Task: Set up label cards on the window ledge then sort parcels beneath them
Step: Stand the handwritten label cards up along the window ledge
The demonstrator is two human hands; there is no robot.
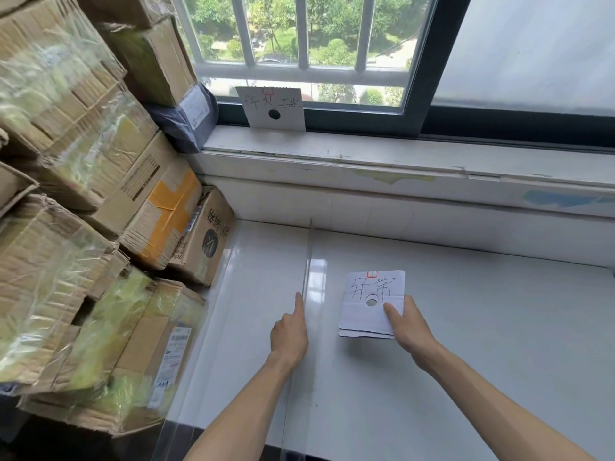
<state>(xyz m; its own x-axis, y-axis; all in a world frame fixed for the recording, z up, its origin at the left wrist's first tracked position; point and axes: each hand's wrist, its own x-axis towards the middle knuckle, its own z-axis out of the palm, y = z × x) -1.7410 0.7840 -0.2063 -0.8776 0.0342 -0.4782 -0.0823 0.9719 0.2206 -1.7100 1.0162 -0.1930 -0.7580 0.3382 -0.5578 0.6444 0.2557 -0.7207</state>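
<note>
One white label card [275, 109] with handwriting and a round hole stands upright on the window ledge [382, 151], leaning against the window frame. A second white label card [369, 306] with a hole is held just above the white tiled surface [466, 327]; my right hand [411, 326] pinches its right lower edge, thumb on top. My left hand [291, 331] hovers to the left of it with the index finger pointing forward and the other fingers curled, holding nothing.
Stacked cardboard parcels [83, 194], several wrapped in plastic film, fill the left side up to the ledge. A grey mailer bag [191, 119] sits at the ledge's left end. Barred window [299, 34] behind the ledge.
</note>
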